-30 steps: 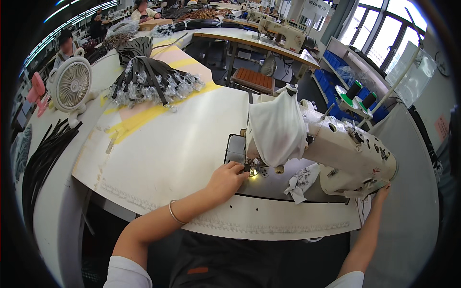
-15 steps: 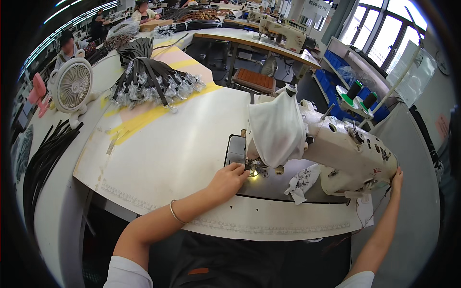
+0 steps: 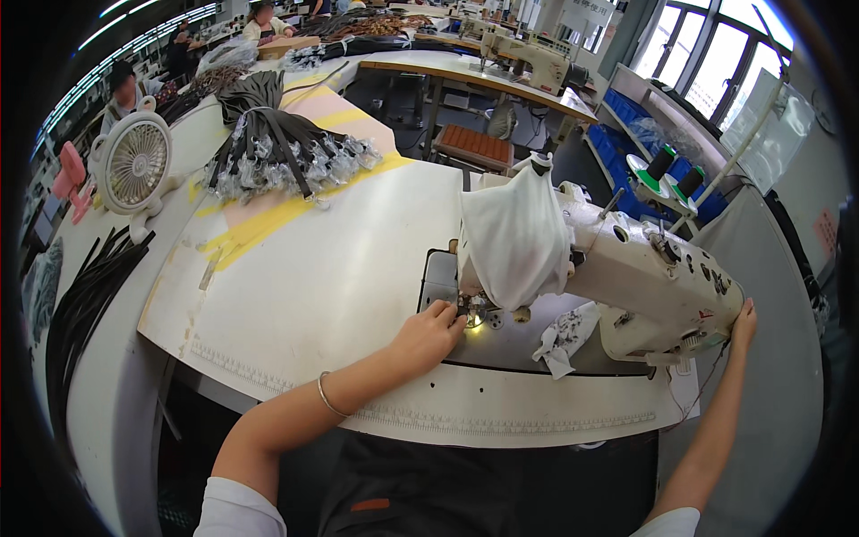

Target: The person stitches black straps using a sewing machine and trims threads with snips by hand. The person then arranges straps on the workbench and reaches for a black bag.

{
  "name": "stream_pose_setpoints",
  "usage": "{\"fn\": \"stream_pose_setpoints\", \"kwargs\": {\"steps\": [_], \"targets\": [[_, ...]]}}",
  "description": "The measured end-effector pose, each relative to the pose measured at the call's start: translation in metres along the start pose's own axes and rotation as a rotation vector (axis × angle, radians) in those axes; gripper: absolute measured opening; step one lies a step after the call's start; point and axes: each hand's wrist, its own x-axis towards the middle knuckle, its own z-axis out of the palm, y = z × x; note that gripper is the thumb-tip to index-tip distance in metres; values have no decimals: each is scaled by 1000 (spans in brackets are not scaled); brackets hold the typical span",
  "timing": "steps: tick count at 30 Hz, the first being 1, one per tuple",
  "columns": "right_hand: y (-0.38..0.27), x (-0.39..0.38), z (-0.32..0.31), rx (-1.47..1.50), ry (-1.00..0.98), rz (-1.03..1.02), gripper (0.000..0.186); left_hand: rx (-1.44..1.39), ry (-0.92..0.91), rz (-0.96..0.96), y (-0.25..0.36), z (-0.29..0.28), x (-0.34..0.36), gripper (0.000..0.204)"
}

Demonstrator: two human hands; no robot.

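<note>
Resting just left of the lit needle area (image 3: 475, 317), the left grip (image 3: 429, 338) lies low over the worktop (image 3: 331, 309) with its fingers bent and their tips close to the presser foot; whether they pinch anything there cannot be told. A metal bangle (image 3: 328, 395) circles that wrist. On the right, the right grip (image 3: 744, 322) is laid against the right end of the industrial sewing machine (image 3: 658, 264), fingers curved along the casing; the side away from view hides whether it clasps anything.

The machine stands on the right part of the worktop, its long arm running from the needle toward the right. White cloth (image 3: 514, 237) drapes over its left end, above the needle. A dark-edged metal plate (image 3: 438, 279) sits beyond the left fingertips, and crumpled white material with dark specks (image 3: 567, 340) lies under the arm. Ruler markings (image 3: 501, 422) follow the near edge.

Farther off on the left, a tied bundle of dark straps (image 3: 254, 94) lies with its near ends in clear plastic, close to strips of yellow tape (image 3: 246, 242). A white fan (image 3: 136, 163) stands left of it, with a pink fan (image 3: 70, 175) beside that and loose black straps (image 3: 88, 313) nearer. Two dark thread spools (image 3: 660, 164) stand beyond the machine on the right.
</note>
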Motion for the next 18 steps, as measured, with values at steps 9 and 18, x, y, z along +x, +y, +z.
{"fn": "stream_pose_setpoints", "kwargs": {"steps": [9,18], "targets": [[-9,-3,-12,70,-167,183,54,-11,65,39,-2,3,-2,34],[7,-44,5,251,-143,231,59,-23,118,84,-3,4,0,33]]}}
